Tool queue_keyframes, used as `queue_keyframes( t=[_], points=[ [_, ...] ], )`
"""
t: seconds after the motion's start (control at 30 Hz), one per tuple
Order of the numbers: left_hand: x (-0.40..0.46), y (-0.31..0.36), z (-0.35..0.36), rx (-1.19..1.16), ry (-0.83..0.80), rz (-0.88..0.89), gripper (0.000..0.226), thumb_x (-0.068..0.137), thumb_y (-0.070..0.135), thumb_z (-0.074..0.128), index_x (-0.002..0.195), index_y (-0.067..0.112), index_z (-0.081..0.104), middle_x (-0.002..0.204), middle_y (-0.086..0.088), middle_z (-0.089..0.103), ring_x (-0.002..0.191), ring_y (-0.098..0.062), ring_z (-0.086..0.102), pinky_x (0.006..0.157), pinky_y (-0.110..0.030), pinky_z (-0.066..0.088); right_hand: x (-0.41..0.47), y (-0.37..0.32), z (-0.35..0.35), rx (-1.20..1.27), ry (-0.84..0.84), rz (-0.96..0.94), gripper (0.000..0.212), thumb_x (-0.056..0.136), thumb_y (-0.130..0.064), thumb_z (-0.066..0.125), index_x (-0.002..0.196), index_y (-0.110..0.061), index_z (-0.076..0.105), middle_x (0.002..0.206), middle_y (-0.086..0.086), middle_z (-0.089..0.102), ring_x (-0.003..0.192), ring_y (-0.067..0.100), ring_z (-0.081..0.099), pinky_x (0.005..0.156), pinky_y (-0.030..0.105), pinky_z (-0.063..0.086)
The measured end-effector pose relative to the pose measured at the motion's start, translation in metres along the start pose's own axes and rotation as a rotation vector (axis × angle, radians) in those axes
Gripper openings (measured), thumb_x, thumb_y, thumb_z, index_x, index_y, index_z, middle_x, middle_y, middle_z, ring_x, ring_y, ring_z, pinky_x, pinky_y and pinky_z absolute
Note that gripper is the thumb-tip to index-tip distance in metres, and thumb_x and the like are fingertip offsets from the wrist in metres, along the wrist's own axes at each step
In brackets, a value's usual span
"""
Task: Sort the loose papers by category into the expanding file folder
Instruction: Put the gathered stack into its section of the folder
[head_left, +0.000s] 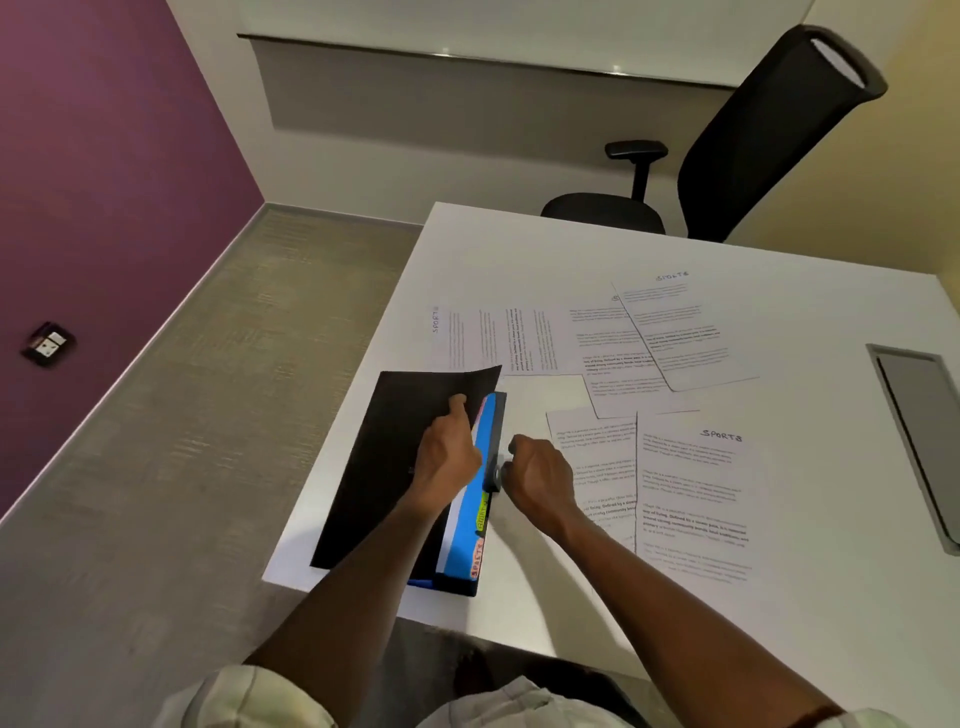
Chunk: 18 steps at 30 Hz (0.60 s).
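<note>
The expanding file folder (379, 467) lies at the near left corner of the white table (831, 597). Its black cover is lifted, showing blue dividers (470, 530) with a yellow and a red tab. My left hand (447, 457) grips the edge of the black cover and holds it up. My right hand (535, 475) is curled at the folder's right side, on the small clasp there. Several loose printed papers lie spread to the right and behind; one near sheet (696, 493) is headed "SPORTS", as is a far sheet (680, 327).
A black office chair (753, 150) stands behind the table's far edge. A grey cable hatch (919, 431) is set in the table at the right. The floor drops away left of the folder, and a purple wall with a socket (49, 344) is beyond.
</note>
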<state>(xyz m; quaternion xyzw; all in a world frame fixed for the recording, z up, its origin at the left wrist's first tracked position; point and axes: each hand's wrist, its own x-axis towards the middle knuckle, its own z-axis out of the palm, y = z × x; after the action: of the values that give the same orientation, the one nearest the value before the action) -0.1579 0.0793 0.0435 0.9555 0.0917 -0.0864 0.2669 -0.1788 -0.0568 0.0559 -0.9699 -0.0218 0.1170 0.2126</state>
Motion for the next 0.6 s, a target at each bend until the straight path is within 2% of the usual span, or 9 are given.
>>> queue_keyframes(
  t=[0.07,0.17,0.3,0.47,0.6],
  points=[
    [0.0,-0.004,0.012,0.016,-0.026,0.002,0.063,0.087,0.004,0.066,0.14,0.012,0.032,0.102,-0.009,0.066,0.083,-0.019,0.068,0.075,-0.03,0.059,-0.003,0.013,0.003,0.001,-0.006,0.021,0.011,0.087,-0.02,0.052,0.088,-0.009,0.055,0.095,0.012,0.065,0.088,0.033,0.06,0.067,0.034,0.044],
    [0.002,-0.005,0.023,0.043,-0.051,0.015,0.057,0.088,0.004,0.067,0.136,0.009,0.036,0.108,-0.012,0.067,0.093,-0.025,0.069,0.08,-0.031,0.056,-0.006,0.03,0.004,0.0,-0.02,0.04,0.022,0.09,-0.019,0.052,0.104,-0.006,0.063,0.101,0.013,0.066,0.093,0.032,0.062,0.075,0.035,0.049],
    [0.004,-0.007,0.037,0.036,-0.123,-0.011,0.05,0.087,0.013,0.071,0.126,0.009,0.04,0.108,-0.015,0.068,0.093,-0.031,0.069,0.079,-0.04,0.058,-0.005,0.046,0.0,0.03,-0.041,0.06,0.023,0.087,-0.018,0.053,0.102,-0.004,0.063,0.097,0.015,0.067,0.091,0.035,0.062,0.073,0.035,0.049],
    [0.005,-0.014,0.043,0.021,-0.153,-0.088,0.028,0.095,0.011,0.051,0.123,0.006,0.05,0.116,-0.018,0.062,0.102,-0.035,0.064,0.085,-0.042,0.054,-0.003,0.051,-0.003,0.065,-0.075,0.076,0.022,0.083,-0.017,0.055,0.098,-0.006,0.065,0.091,0.013,0.069,0.088,0.034,0.063,0.072,0.035,0.051],
    [0.007,-0.019,0.048,-0.067,-0.151,-0.099,0.024,0.095,0.027,0.051,0.112,0.009,0.055,0.106,-0.013,0.066,0.09,-0.029,0.066,0.081,-0.043,0.057,-0.001,0.053,-0.002,0.075,-0.085,0.069,0.023,0.082,-0.016,0.054,0.098,-0.005,0.066,0.091,0.014,0.07,0.088,0.034,0.063,0.074,0.037,0.053]
  ],
)
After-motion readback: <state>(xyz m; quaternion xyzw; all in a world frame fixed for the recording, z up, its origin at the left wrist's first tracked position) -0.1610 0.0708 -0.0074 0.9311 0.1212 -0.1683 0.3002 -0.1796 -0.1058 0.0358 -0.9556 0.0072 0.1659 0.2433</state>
